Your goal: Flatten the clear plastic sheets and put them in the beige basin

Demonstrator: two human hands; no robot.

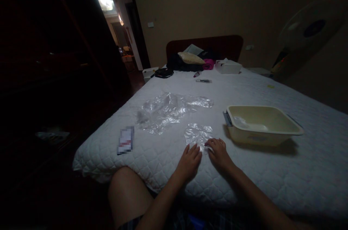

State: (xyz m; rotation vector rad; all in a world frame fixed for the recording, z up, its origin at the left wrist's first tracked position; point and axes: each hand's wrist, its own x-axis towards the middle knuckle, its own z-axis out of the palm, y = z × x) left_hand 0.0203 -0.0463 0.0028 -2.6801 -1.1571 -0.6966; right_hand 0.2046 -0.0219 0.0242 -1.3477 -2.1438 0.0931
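Observation:
A small clear plastic bag (198, 134) lies spread on the white quilted bed, right in front of both hands. My left hand (190, 160) rests palm down at its lower left edge, fingers stretched out and slightly apart. At the bag's lower right edge is my right hand (219, 153), its fingers bent a little and apart; the thumb is hard to make out. Neither hand visibly grips the plastic. Beyond them a larger heap of crumpled clear plastic bags (168, 108) spreads across the bed. To the right stands a cream plastic basin (261, 137) with grey handles and some clear plastic inside.
A blurred-out flat item (125, 140) lies near the bed's left edge. At the far end are a white box (228, 67), a pink roll (208, 64), a black bag (164, 73) and piled cloth. A fan (312, 27) stands at the right.

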